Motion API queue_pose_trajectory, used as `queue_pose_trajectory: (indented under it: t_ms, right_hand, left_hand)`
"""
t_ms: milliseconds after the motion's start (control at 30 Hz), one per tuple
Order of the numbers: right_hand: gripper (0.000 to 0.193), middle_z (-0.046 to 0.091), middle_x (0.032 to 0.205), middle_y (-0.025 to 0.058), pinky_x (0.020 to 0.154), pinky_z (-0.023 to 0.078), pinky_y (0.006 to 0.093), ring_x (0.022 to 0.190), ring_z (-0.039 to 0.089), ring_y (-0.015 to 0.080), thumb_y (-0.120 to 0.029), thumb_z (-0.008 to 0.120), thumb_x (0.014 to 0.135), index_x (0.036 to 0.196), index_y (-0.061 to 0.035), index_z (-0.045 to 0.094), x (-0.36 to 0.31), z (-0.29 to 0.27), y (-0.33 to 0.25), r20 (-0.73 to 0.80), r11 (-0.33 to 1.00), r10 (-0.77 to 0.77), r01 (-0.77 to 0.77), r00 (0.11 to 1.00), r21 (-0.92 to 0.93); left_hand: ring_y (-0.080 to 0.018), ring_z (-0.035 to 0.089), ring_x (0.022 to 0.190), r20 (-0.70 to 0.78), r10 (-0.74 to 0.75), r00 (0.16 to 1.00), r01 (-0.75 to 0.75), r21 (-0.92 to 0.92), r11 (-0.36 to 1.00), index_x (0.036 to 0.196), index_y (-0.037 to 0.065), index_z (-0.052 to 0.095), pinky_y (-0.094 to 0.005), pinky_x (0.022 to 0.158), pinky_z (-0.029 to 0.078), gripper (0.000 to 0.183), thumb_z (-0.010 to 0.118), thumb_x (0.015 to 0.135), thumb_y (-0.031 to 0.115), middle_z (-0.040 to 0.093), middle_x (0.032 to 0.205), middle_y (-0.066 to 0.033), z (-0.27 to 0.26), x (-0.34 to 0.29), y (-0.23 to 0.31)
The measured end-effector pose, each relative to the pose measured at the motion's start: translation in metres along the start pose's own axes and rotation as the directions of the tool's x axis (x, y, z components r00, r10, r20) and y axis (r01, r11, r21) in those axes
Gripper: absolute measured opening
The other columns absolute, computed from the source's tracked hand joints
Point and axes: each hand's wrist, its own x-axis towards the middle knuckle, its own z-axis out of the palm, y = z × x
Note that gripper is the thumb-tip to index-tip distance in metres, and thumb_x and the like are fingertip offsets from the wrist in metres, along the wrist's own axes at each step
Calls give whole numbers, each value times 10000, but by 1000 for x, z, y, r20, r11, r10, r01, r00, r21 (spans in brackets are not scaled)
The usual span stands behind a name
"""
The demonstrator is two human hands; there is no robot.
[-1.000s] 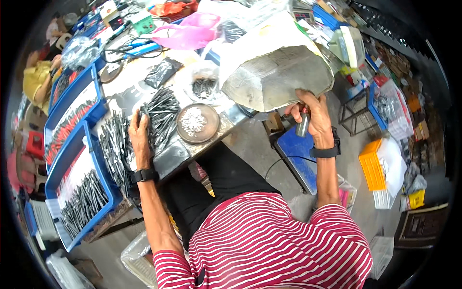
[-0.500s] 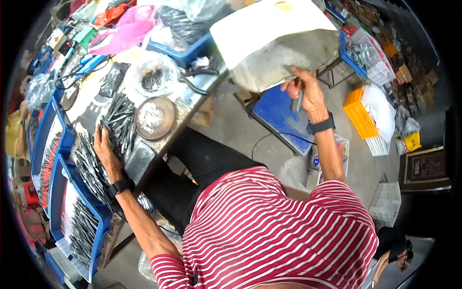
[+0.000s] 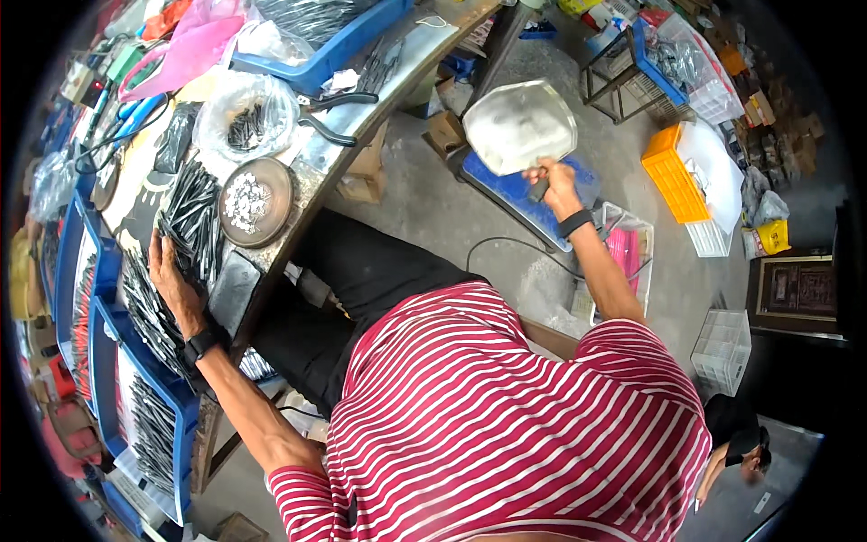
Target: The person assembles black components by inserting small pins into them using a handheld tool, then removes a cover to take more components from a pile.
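Observation:
My left hand [image 3: 177, 282] lies on the bench with its fingers stretched out, touching a pile of slim black parts [image 3: 195, 212]. It holds nothing that I can see. Out over the floor, away from the bench, my right hand [image 3: 555, 184] is closed round the short dark handle of a pale, squarish, pan-like thing [image 3: 519, 126]. Its broad, worn-looking surface is turned up to view. Beside the black parts sits a round brown dish [image 3: 282, 210] with small white pieces [image 3: 246, 203] in it. Pliers with dark handles [image 3: 332, 117] lie farther along the bench edge.
Blue bins [image 3: 188, 406] of slim parts line the left side. A clear bag [image 3: 209, 117] of small dark parts stands near the dish. Below the pan is a blue-topped platform [image 3: 506, 200] with a cable. A yellow crate [image 3: 673, 172] stands at right; another person [image 3: 733, 443] is at lower right.
My right hand has swung the pan-like thing away from the bench and lower, so it appears smaller and shows its broad surface. My left hand stays on the black parts.

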Motion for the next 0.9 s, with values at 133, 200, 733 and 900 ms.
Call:
queue_pose_trajectory:
  t_ms: [133,200,733,900]
  right_hand:
    - [77,449,512,120,348,445,312,436,530,260,39,493,741,679,66,457,7,-15,66,-133,928,371,-373,919,9]
    - [81,475,535,143,342,446,298,446,539,275,16,502,756,715,74,461,-3,-12,88,-136,898,425,-436,895,-63]
    - [231,579,819,244,409,401,205,487,479,135,-142,568,816,856,76,503,71,41,107,166,862,445,-471,880,189]
    - [136,579,759,182,436,405,226,519,481,132,-32,490,786,830,89,536,23,53,158,341,805,537,-590,772,66]
  left_hand:
    - [-199,413,1116,8,38,999,-38,81,996,1234,-64,380,-279,958,274,508,481,852,254,450,1213,-165,1,0,-1]
    - [-202,409,1125,-43,-25,999,28,77,997,1231,-61,388,-282,963,268,495,472,855,250,449,1220,-161,1,-2,2]
    - [-184,393,1149,-54,-136,989,131,-83,988,1241,-46,383,-278,984,245,483,500,844,202,438,1239,-145,1,-1,1]
    - [-177,395,1144,-59,-126,990,121,-74,990,1240,-51,382,-275,982,247,481,498,846,199,439,1238,-142,3,-3,8]
